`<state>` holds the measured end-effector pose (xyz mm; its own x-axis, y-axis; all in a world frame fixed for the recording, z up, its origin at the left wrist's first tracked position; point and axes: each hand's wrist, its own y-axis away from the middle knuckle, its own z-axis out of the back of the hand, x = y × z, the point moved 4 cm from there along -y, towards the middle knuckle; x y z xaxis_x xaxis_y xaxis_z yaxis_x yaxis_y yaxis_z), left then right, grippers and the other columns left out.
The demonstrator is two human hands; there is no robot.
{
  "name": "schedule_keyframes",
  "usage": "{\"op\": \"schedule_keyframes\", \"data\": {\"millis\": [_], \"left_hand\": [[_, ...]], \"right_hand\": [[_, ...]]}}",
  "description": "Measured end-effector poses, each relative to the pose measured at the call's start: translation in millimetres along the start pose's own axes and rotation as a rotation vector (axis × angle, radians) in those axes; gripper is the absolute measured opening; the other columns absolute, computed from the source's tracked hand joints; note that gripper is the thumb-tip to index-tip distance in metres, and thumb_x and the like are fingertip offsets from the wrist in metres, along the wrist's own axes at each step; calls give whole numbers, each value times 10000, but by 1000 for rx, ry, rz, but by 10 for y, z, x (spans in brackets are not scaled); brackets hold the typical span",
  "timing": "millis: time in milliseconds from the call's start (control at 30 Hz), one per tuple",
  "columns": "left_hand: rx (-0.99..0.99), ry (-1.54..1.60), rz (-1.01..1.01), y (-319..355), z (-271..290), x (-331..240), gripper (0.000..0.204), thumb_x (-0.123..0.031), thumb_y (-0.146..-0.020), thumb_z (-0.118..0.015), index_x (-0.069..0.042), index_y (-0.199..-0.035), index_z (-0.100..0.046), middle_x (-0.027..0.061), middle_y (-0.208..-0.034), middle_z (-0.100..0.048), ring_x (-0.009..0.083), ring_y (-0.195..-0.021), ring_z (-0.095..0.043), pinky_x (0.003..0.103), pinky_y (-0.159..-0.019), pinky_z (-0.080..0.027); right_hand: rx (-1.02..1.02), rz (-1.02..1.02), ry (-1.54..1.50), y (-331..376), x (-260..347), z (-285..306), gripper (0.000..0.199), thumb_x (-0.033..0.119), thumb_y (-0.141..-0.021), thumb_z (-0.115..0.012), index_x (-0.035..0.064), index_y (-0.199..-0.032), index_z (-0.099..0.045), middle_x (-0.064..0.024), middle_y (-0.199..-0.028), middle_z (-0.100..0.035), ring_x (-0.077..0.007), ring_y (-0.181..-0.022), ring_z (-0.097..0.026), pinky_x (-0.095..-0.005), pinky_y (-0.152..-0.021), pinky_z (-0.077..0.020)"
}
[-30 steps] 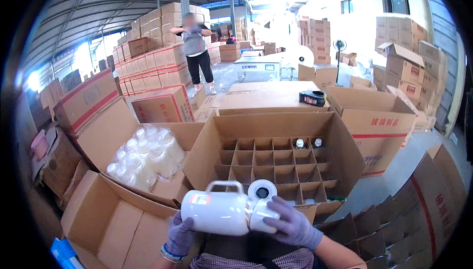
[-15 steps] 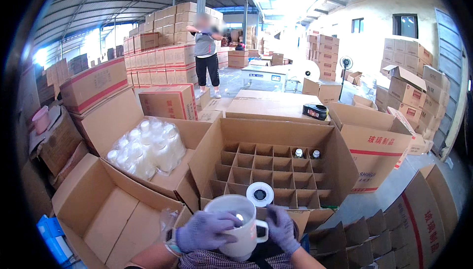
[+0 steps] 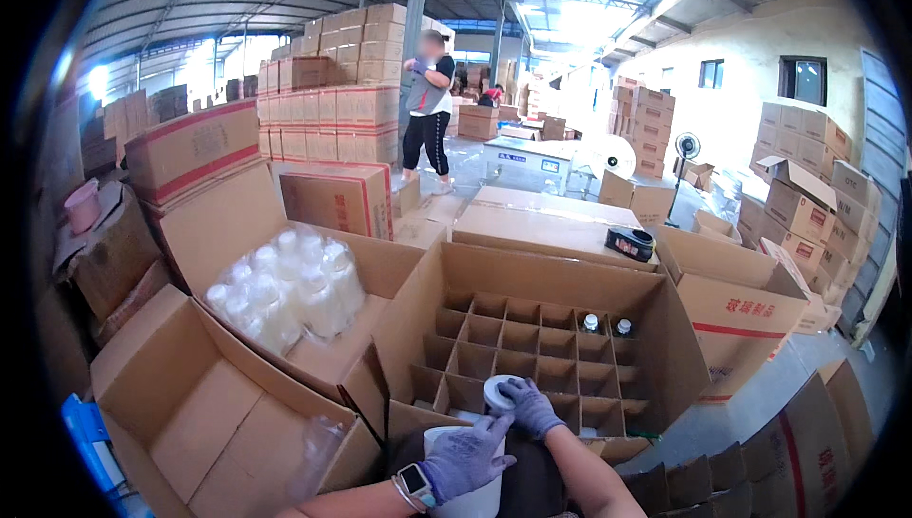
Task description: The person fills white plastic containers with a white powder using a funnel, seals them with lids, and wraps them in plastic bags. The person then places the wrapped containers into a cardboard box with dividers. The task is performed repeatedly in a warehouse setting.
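In front of my body, my left hand (image 3: 464, 462), gloved in purple, lies across the white plastic jug (image 3: 478, 500). Its fingers are bent together and point at a white disc-shaped roll (image 3: 498, 392); whatever they pinch is hidden. My right hand (image 3: 533, 408), also gloved, has its fingers closed over the roll's right side. The roll sits at the near edge of a divided carton (image 3: 540, 271). Two small clear bottles with pale caps (image 3: 591, 322) stand in its far right cells.
An open carton (image 3: 214, 404) lies at left, and behind it bagged white bottles (image 3: 290, 290) rest in another carton. A black tape dispenser (image 3: 630, 244) is on a closed box beyond. Carton dividers (image 3: 708, 480) fill the lower right. A person (image 3: 429, 105) stands farther back.
My left hand has come out of the jug and moved right toward the roll. My right hand has left the jug's handle side and reached up onto the roll. The view has shifted slightly.
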<state>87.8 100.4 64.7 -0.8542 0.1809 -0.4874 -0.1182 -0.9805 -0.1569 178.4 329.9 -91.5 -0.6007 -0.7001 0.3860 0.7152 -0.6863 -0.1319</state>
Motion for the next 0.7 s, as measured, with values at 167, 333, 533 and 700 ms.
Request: {"op": "schedule_keyframes", "data": {"millis": [167,333,533,700], "left_hand": [[-679,13,-32,22,317,479,1017,-476,-749,-840,-20,-1505,-336,231,-1462,-416,360,-1386,-410,412,-1103,-424],[56,1042,-4,-363,103,1066,804,-507,-894,-720,6,-1445,-441,146,-1313,-593,244,-1211,-579,383,-1037,-477],[-204,1393,141,-252,169,867,592,-481,-1002,-574,-5,-1351,-520,108,-1247,-630,194,-1102,-637,360,-963,-557],[-289,1654,141,-178,223,482,630,-505,-1010,-541,-4,-1390,-491,114,-1301,-611,211,-1179,-605,384,-979,-520]], "right_hand": [[-70,-83,-984,193,296,628,526,451,-970,-593,-25,-1178,-672,-64,-1003,-709,-129,-946,-629,-291,-849,-511],[24,86,-953,461,920,1002,506,434,-1001,-519,-15,-1214,-616,-117,-1105,-665,-194,-982,-619,-350,-910,-505],[-717,329,-101,546,1564,1401,685,317,-813,-761,56,-1397,-517,-157,-1210,-585,-344,-1164,-551,-410,-959,-473],[-484,310,-18,470,1628,1420,735,381,-802,-768,83,-1415,-492,-169,-1132,-596,-344,-1039,-585,-426,-887,-487]]}}
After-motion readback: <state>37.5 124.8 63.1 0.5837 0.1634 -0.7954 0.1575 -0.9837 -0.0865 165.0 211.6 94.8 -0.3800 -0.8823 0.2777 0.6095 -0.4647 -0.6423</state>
